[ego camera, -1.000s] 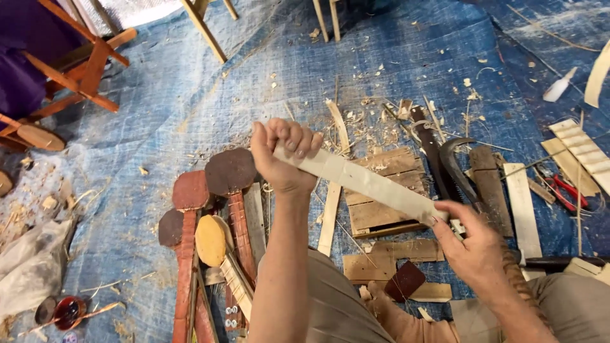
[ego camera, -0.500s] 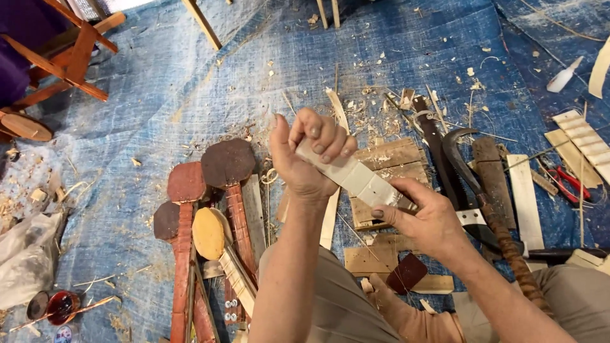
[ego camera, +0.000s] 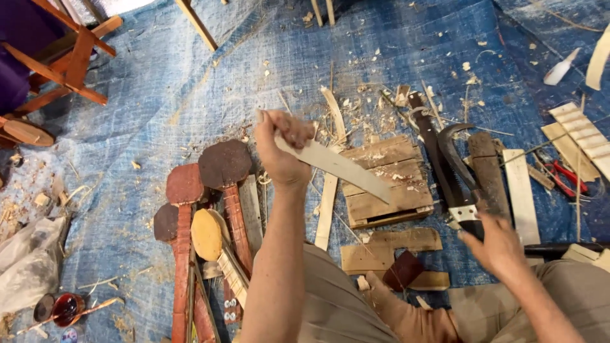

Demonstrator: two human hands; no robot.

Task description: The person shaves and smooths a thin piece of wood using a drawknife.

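My left hand (ego camera: 283, 152) is raised over the blue tarp and grips one end of a pale, thin wooden strip (ego camera: 343, 168). The strip slants down to the right above a small slatted wooden block (ego camera: 387, 181). My right hand (ego camera: 499, 244) is low at the right, off the strip, with its fingers curled around the dark handle of a curved knife (ego camera: 454, 159). The knife's blade lies on the tarp beside a long dark blade. Most of the handle is hidden by my fingers.
Several carved wooden pieces with round reddish heads (ego camera: 222, 165) lie left of my knee. Wood shavings and pale slats (ego camera: 521, 190) are scattered about. Red pliers (ego camera: 565, 178) lie far right. A wooden chair (ego camera: 70, 57) stands top left, with a small pot of red liquid (ego camera: 63, 308) bottom left.
My right hand slid along the strip toward my left hand, then let go and dropped to the curved knife's handle. My left hand still holds the strip up.
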